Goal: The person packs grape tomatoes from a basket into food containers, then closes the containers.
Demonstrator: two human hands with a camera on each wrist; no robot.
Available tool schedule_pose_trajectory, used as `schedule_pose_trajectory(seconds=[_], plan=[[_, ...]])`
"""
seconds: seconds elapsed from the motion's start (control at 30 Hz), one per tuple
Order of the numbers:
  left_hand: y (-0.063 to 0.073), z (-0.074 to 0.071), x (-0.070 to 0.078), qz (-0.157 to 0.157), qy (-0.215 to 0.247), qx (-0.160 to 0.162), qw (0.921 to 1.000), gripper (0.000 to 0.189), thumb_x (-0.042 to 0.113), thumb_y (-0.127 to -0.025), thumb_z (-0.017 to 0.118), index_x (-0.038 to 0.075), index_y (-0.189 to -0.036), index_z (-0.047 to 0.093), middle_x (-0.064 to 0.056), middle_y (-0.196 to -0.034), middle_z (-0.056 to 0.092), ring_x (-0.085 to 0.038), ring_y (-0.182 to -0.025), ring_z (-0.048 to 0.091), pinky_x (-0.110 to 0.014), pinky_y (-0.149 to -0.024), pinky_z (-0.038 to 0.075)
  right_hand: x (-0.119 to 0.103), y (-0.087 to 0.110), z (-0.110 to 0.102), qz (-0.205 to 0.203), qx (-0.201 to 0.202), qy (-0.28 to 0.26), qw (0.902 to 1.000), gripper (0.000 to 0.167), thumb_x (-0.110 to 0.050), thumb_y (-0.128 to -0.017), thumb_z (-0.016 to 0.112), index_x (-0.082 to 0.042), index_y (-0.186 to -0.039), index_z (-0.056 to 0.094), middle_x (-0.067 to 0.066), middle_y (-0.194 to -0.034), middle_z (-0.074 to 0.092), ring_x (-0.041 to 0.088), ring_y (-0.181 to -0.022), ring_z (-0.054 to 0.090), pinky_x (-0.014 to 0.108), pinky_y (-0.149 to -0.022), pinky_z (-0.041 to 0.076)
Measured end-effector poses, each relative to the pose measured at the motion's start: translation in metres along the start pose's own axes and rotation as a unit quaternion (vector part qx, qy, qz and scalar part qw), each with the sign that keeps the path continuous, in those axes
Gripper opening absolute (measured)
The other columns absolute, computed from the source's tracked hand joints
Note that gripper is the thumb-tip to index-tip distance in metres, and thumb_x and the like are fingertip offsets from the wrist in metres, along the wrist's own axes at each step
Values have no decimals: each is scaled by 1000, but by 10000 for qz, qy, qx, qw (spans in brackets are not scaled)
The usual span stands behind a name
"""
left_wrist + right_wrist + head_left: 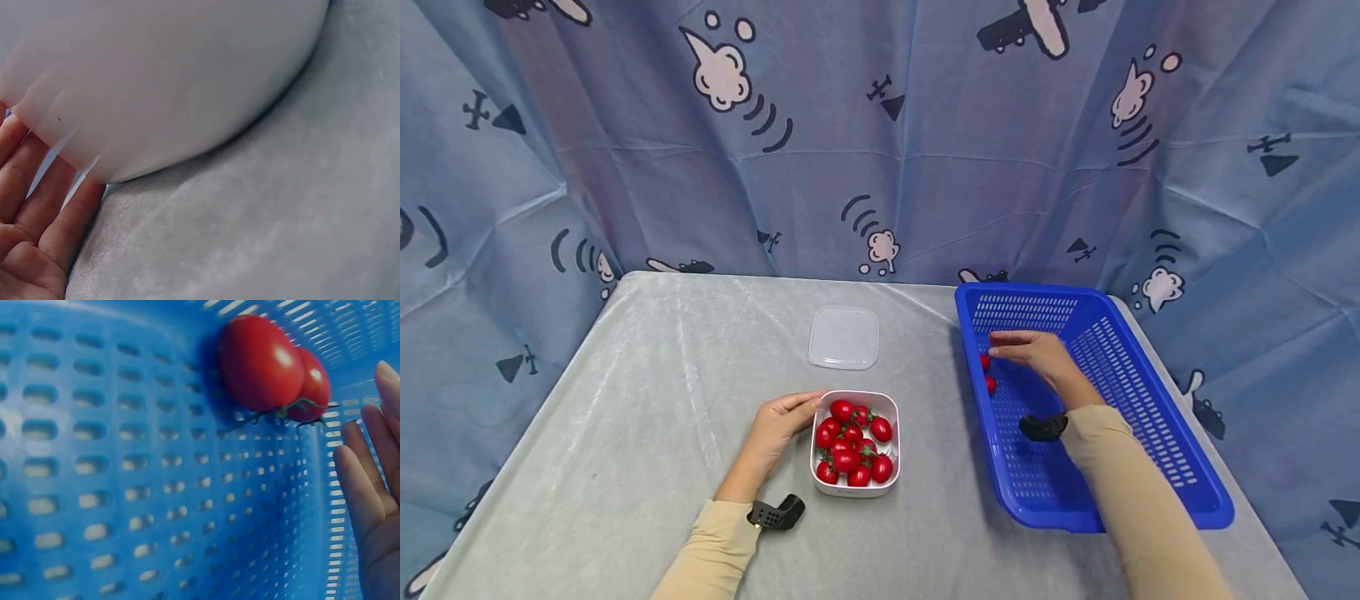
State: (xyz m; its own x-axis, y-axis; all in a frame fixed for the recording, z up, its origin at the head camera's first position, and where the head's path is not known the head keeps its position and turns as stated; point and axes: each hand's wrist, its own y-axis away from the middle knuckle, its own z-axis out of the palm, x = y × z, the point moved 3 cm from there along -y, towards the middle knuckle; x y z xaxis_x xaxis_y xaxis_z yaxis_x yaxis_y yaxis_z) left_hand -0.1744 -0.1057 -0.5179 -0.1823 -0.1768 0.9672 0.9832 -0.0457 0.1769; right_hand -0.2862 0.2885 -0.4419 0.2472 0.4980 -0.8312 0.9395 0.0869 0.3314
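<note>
A white square container (855,491) full of small red tomatoes (846,460) stands on the table. My left hand (784,421) rests against its left side near the far corner; in the left wrist view the fingers (78,212) lie nearly straight against the pale wall. Inside the blue basket (1037,508) is my right hand (1033,354), holding nothing, fingers extended. Two tomatoes lie along the basket's left wall, just beside those fingertips. The right wrist view shows the nearer tomato (259,362) with a green stem, partly covering the other (315,387), apart from the right hand (381,506).
A translucent square lid (844,337) lies flat behind the container. The basket's raised, slotted walls surround the right hand. A patterned blue curtain (835,167) hangs behind the grey-white covered table (610,467).
</note>
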Motion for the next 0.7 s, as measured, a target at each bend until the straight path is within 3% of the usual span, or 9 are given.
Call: schedule_pose_trajectory(seconds=[0.2,0.37,0.53,0.7], plan=[[0,-1,-1,-5,14,-4,10000,38,9,-93,67,-14,-122,62,10,-100,75,2,-90,67,-18,-86,55,4,-3,5,-7,-118,125,9999,58,-25,-92,72,-3,-143,53,21,-146,52,35,-139,46,50,-118,35],[0,-1,-1,-21,52,8,10000,38,9,-93,67,-14,-123,62,12,-98,75,2,-90,67,-18,-85,55,8,-6,8,-125,-194,310,9993,57,-24,-92,73,0,-140,54,22,-140,56,26,-127,59,48,-113,41],[0,-1,-1,-22,43,9,10000,38,10,-93,67,-14,-123,62,12,-98,74,2,-89,66,-18,-85,55,11,-6,11,-178,-236,471,9985,53,-22,-92,72,1,-138,57,22,-138,58,23,-122,62,47,-110,45],[-1,-1,-1,-30,37,2,10000,38,10,-93,67,-13,-123,62,12,-99,75,1,-89,66,-18,-85,54,12,-10,14,-227,-267,576,9977,55,-23,-89,75,2,-136,58,22,-138,58,7,-108,65,32,-101,53]])
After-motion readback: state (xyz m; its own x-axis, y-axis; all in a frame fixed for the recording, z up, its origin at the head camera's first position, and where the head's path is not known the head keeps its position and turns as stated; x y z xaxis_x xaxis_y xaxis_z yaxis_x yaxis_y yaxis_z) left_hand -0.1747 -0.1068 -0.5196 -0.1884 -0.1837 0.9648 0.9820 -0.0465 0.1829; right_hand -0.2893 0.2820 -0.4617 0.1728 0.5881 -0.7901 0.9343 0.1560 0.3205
